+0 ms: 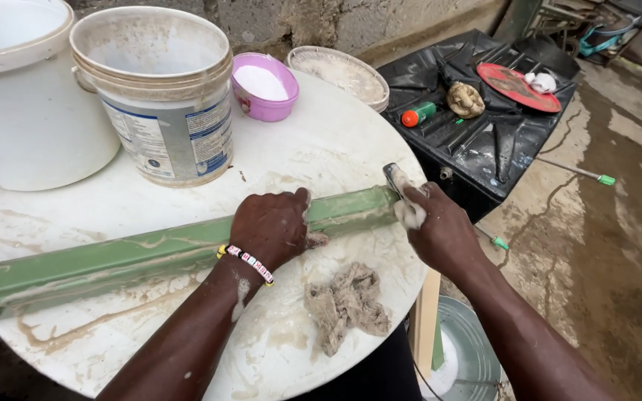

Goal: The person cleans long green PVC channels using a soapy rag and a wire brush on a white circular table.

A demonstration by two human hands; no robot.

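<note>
Two hands work on one long green metal bar (pixel 150 256) that lies across a round white table (pixel 336 141), and we place everything else by that bar; its long axis runs from the lower left up to the right, ending near the table's right edge. Beyond the bar, at the far left, stands a large white bucket (pixel 27 111); just right of it a smaller, dirtier bucket with a blue-and-white label (pixel 161 104); further right a small purple bowl of white powder (pixel 264 85), and a shallow pale dish (pixel 343 74) at the far rim. Off the bar's right end, on the ground, lies a black plastic sheet (pixel 484 148) with a red plate (pixel 518 87). Below that end a metal basin (pixel 469 349) sits under the table. On our side of the bar, near its right half, lies a crumpled grey rag (pixel 347 304).

Our left hand (pixel 273 226) lies palm down on the bar's middle, fingers draped over it, pinning it; a beaded bracelet (pixel 247 263) circles the wrist. Our right hand (pixel 440 230) is the nearer to the bar's right end; its fingers are curled tight round a small pale wad (pixel 410 214) and what looks like a metal scraper (pixel 394 178), pressed against that end; pale paste streaks the bar and table.
</note>
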